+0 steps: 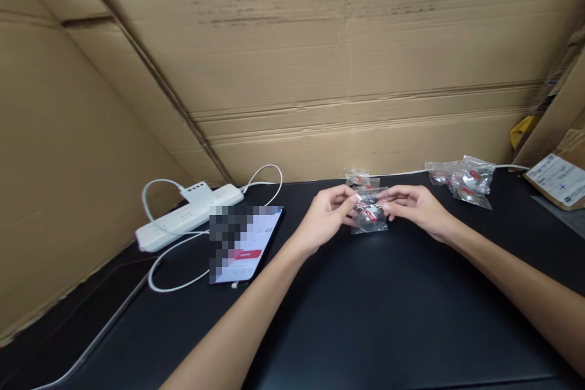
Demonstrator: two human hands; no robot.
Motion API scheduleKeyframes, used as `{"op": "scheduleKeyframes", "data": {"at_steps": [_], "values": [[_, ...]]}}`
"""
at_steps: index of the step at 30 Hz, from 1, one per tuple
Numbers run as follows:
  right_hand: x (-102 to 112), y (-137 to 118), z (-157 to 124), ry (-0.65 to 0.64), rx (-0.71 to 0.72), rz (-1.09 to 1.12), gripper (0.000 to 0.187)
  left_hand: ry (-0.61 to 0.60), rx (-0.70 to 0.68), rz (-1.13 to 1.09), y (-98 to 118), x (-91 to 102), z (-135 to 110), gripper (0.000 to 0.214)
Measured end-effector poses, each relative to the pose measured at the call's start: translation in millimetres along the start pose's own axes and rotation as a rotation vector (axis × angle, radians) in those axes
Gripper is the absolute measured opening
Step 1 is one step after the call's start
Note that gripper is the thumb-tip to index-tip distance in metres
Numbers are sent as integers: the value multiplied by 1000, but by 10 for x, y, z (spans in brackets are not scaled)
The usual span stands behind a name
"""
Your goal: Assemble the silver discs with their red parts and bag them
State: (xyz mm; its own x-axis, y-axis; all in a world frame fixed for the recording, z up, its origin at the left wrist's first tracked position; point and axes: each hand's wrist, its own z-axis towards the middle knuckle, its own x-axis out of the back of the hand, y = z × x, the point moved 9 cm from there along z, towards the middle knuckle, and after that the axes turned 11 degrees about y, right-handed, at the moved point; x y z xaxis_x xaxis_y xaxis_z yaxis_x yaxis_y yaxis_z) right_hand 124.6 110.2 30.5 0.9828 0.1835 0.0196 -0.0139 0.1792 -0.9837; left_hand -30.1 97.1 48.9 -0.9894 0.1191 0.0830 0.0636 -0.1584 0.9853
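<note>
Both hands meet over the middle of the black table point(365, 317). My left hand point(326, 216) and my right hand point(414, 206) each pinch a side of a small clear plastic bag point(370, 214) with a red and silver part inside. The bag is held just above the tabletop. Just behind the hands lies another small clear bag point(361, 179) with a similar part.
A pile of several similar clear bags point(464, 181) lies at the back right. A phone point(244, 244) with a lit screen lies to the left, cabled to a white power strip point(187, 214). Cardboard walls point(320, 61) enclose the back and left. A labelled cardboard box point(560, 177) sits far right.
</note>
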Motion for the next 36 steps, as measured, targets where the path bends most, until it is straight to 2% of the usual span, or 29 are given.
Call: {"op": "scheduleKeyframes", "data": {"at_steps": [5, 9, 12, 15, 17, 18, 21, 24, 26, 29, 33, 36], "values": [[-112, 97, -31, -106, -49, 8, 26, -7, 30, -116, 0, -8, -5, 19], [-98, 66, -38, -61, -59, 34, 22, 3, 83, -163, -29, -38, -25, 20], [-14, 14, 0, -2, -64, 83, 24, 26, 87, -156, -30, -40, -30, 29], [311, -72, 123, 157, -6, 74, 29, 68, 86, -93, -48, 8, -24, 34], [707, -143, 212, 347, 72, -4, 32, 86, 94, -46, -74, 41, -18, 33], [960, -180, 234, 481, 119, -56, 33, 93, 99, -26, -90, 54, -15, 32], [1645, -258, 194, 820, 230, -327, 30, 110, 109, 30, -145, 80, -3, 27], [2050, -179, 146, 933, 186, -709, 21, 107, 93, 80, -194, 76, 14, 21], [2152, -133, 126, 924, 189, -990, 22, 101, 82, 100, -224, 73, 28, 20], [2213, -83, 95, 933, 210, -1203, 27, 99, 67, 131, -253, 88, 46, 19], [2221, -173, 51, 1032, 294, -1265, 32, 138, -64, 380, -151, 140, 41, 18], [2063, -260, 67, 1020, 381, -1271, 29, 174, -238, 661, -13, 124, -10, 18]]}}
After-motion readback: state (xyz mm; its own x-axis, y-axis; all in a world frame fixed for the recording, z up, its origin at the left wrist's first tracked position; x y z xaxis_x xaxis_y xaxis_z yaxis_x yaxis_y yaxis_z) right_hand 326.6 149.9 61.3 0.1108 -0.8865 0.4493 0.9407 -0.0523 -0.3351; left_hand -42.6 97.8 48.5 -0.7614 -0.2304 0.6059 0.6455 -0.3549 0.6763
